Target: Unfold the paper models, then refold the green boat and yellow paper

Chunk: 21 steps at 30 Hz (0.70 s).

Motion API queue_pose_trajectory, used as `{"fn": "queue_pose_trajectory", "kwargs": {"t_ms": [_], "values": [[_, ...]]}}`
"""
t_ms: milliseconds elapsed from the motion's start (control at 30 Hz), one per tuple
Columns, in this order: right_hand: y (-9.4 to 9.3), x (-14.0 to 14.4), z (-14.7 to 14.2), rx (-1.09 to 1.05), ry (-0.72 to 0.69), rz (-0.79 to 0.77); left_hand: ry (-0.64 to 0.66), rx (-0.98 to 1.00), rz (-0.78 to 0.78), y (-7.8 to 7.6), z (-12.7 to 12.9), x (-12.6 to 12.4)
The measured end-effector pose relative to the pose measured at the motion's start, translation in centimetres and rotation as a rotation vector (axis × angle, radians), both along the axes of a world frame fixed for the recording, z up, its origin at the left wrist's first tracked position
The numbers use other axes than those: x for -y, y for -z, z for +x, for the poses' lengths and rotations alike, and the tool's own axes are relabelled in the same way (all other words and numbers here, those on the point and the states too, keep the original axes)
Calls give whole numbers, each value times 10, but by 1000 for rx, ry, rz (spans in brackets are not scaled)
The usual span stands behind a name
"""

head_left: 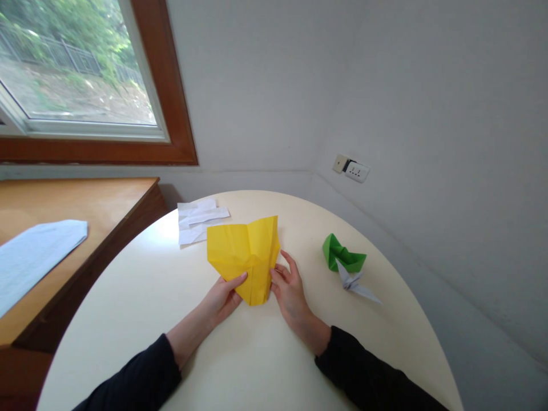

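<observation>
A partly folded sheet of yellow paper (240,245) is held up over the round table, wide at the top and narrowing toward its lower end. Creases run across it and down its middle. My left hand (225,297) grips the lower left edge, thumb on the front face and the other fingers behind. On the right edge, my right hand (291,288) pinches the paper between thumb and fingers, with the index finger raised off it. The fingertips behind the sheet are hidden.
The round cream table (171,302) carries white paper pieces (197,220) at the back left. A green folded paper boat (342,255) and a white paper crane (353,283) sit to the right. Left stands a wooden desk (107,197) with pale folded cloth (38,251).
</observation>
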State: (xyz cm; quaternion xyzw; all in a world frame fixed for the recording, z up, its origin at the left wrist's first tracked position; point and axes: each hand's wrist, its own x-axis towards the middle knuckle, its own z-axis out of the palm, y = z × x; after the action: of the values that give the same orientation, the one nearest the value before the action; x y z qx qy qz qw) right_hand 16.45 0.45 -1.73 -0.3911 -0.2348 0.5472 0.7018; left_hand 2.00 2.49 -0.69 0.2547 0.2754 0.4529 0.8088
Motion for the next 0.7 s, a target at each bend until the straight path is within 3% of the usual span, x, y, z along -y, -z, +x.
{"fn": "queue_pose_trajectory", "kwargs": {"t_ms": [233,533,700], "values": [[1,-1,0,85,-99,-27,-14,13,-20,-4,1,2],[-5,4,1,245,-337,234,-3,33,2,-4,0,2],[2,3,1,271,-292,232,14,54,-13,-9,1,3]]}}
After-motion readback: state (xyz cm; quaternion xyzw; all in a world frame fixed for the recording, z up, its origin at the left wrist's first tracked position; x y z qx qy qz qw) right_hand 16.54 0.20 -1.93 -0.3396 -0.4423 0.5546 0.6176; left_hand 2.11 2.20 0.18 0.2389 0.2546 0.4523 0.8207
